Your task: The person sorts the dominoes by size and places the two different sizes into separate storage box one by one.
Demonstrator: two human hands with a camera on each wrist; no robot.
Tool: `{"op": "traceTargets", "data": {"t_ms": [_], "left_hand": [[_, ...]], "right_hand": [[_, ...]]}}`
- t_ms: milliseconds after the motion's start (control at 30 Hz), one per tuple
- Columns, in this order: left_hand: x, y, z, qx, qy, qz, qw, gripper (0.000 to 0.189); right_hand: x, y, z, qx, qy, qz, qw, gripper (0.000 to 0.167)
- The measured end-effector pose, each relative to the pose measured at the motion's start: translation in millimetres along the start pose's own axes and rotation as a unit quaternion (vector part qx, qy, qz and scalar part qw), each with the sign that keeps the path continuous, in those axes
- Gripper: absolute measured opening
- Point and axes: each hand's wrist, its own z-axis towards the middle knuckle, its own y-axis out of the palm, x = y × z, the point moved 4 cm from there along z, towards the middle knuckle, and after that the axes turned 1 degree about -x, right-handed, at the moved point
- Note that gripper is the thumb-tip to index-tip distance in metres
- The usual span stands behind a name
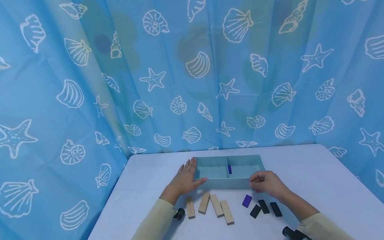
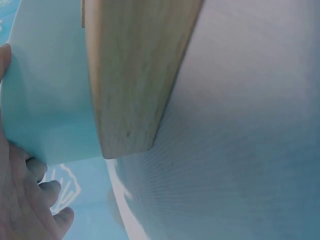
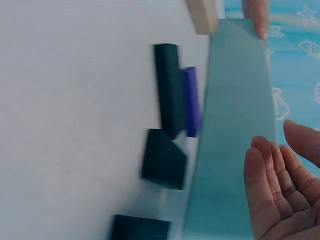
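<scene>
A pale teal box (image 1: pixel 210 183) with a divider stands on the table, and a purple block (image 1: pixel 229 169) leans by the divider in its right compartment. My left hand (image 1: pixel 186 176) rests at the box's left end, fingers stretched along that side and thumb over the front rim. Near the front right corner is my right hand (image 1: pixel 268 182), its fingers loosely bent. In the right wrist view the palm (image 3: pixel 290 200) holds nothing. Before the box lie several wooden blocks (image 1: pixel 216 205), a second purple block (image 1: pixel 247 201) and three black blocks (image 1: pixel 263 206).
A white cloth covers the table (image 1: pixel 156 166). Behind it and at the sides hangs a blue curtain (image 1: pixel 168 116) with white shell prints. In the left wrist view a wooden block (image 2: pixel 135 75) stands out large before the box wall.
</scene>
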Motion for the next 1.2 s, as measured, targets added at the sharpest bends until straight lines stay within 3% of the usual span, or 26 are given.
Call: {"op": "traceTargets", "data": {"t_ms": [467, 667, 867, 1200], "left_hand": [[-0.4, -0.6, -0.2, -0.007, -0.004, -0.008, 0.9999, 0.097], [-0.4, 0.2, 0.6, -0.008, -0.002, -0.006, 1.0000, 0.097], [-0.9, -0.2, 2.5, -0.001, 0.003, -0.012, 0.9999, 0.096], [-2.3, 2.6, 2.7, 0.001, -0.004, -0.016, 0.9999, 0.097]], "right_hand": [[17, 20, -5.1, -0.016, 0.038, -0.055, 0.9976, 0.023], [18, 23, -7.1, -0.006, 0.036, -0.112, 0.9930, 0.029], [13, 26, -7.1, 0.006, 0.029, -0.168, 0.9853, 0.042], [9, 39, -6.7, -0.016, 0.034, -0.227, 0.9731, 0.065]]}}
